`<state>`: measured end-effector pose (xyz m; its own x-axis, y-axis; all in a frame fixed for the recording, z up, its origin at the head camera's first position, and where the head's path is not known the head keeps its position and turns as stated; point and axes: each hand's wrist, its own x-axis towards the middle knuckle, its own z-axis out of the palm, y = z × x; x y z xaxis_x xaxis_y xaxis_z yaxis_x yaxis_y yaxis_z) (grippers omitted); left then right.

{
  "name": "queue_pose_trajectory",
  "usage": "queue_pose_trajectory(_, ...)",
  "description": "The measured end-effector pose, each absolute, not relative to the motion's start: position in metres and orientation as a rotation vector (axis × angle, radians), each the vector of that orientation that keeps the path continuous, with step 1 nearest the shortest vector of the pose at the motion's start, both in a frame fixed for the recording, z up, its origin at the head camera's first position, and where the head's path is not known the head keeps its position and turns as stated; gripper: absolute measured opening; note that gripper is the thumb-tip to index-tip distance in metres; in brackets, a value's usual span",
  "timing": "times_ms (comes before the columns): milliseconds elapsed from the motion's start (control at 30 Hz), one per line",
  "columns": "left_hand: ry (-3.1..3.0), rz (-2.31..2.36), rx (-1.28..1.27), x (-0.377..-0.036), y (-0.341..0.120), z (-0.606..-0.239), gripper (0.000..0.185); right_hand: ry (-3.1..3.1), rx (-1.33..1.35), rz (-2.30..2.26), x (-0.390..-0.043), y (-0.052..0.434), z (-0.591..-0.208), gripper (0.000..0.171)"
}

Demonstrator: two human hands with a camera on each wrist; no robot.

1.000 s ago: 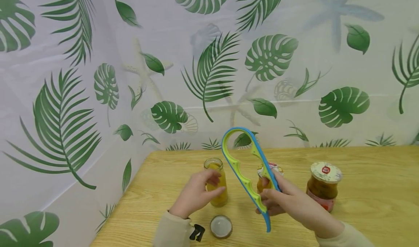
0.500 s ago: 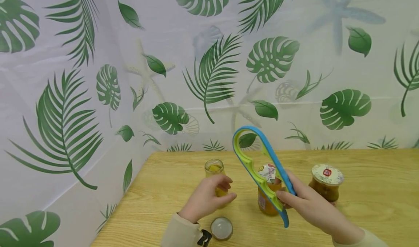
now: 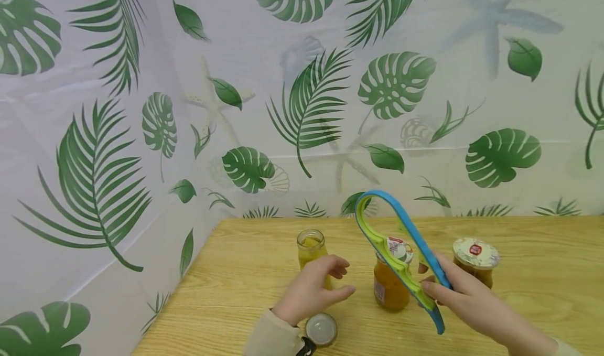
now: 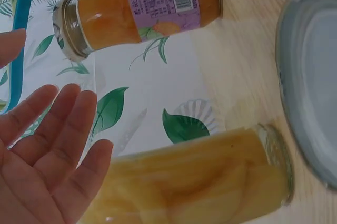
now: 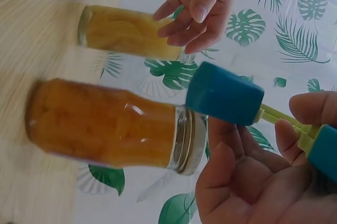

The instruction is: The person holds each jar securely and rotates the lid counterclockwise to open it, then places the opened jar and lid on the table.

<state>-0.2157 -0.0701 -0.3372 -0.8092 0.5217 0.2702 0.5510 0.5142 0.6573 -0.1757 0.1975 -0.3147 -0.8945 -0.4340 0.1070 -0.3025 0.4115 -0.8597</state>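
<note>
Right hand (image 3: 464,295) grips blue-green jar opener (image 3: 401,251), set over capped jar (image 3: 391,282) mid-table; left hand (image 3: 313,288), fingers relaxed, sits at its 9 o'clock beside open jar (image 3: 311,248)

Head view high, facing table (image 3: 519,272) and backdrop, wrist views close, sideways, sharing both jars

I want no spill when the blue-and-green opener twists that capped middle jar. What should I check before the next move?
1. Blue-and-green plastic jar opener sits around the lid: ok.
2. Right hand grips the opener's handles: ok.
3. Capped orange-filled glass jar stands upright on the wooden table: ok.
4. Left hand steadies that jar: not ok, it is open beside the lidless yellow-filled jar.
5. Opener teeth bite the lid: cannot tell.
</note>
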Motion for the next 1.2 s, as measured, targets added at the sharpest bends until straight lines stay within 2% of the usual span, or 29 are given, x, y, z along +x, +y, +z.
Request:
queue_pose_trajectory(167, -2.711, -1.175, -0.951, -0.217, -0.058, -0.338, 0.039, 2.557, -0.615, -1.461, -0.174, 0.209, -0.317, 0.024)
queue_pose_trajectory(500, -2.744, -1.153, -0.819, -0.223, -0.044, -0.347, 0.046, 2.576, -0.691, -1.515, -0.175, 0.213, -0.313, 0.015)
queue_pose_trajectory(800, -2.79, -1.243, -0.715, -0.223, -0.036, -0.353, 0.06, 2.491, -0.708, -1.636, -0.174, 0.219, -0.31, 0.025)
queue_pose_trajectory(1200, -2.846, -1.463, -0.609, -0.231, -0.021, -0.362, 0.078, 2.576, -0.652, -1.655, -0.172, 0.222, -0.308, 0.029)
